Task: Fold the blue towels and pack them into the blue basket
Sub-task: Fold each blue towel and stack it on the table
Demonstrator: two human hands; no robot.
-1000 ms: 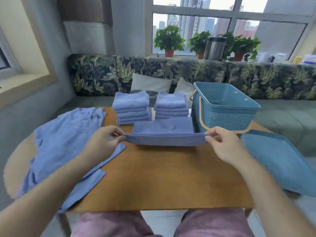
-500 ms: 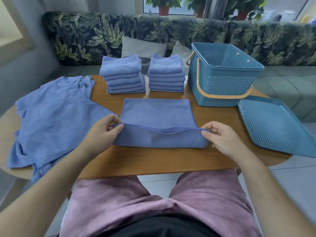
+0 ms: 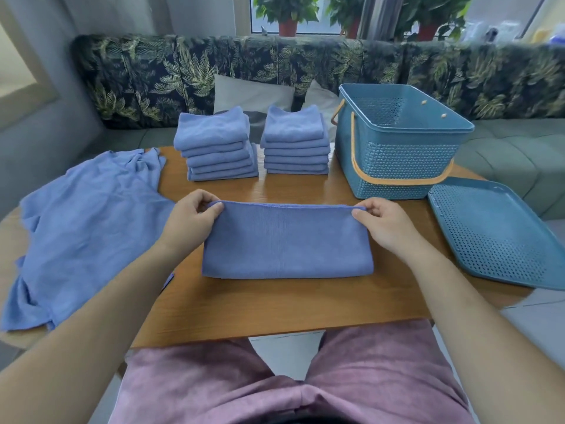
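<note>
A blue towel (image 3: pixel 287 240) lies folded in half on the wooden table (image 3: pixel 275 304), a flat rectangle in front of me. My left hand (image 3: pixel 191 217) pinches its far left corner and my right hand (image 3: pixel 379 223) pinches its far right corner. Behind it stand two stacks of folded blue towels, the left stack (image 3: pixel 217 145) and the right stack (image 3: pixel 295 140). The blue basket (image 3: pixel 397 154), with an orange handle, stands at the back right and looks empty. Unfolded blue towels (image 3: pixel 82 215) lie spread over the table's left side.
The basket's perforated blue lid (image 3: pixel 498 234) lies flat at the table's right edge, partly overhanging. A leaf-patterned sofa (image 3: pixel 305 68) with cushions runs behind the table. My knees in pink trousers (image 3: pixel 293 384) are under the near edge.
Both hands have carried the towel's near edge away from me onto its far edge, so the towel now lies doubled over. The camera has also tilted downward.
</note>
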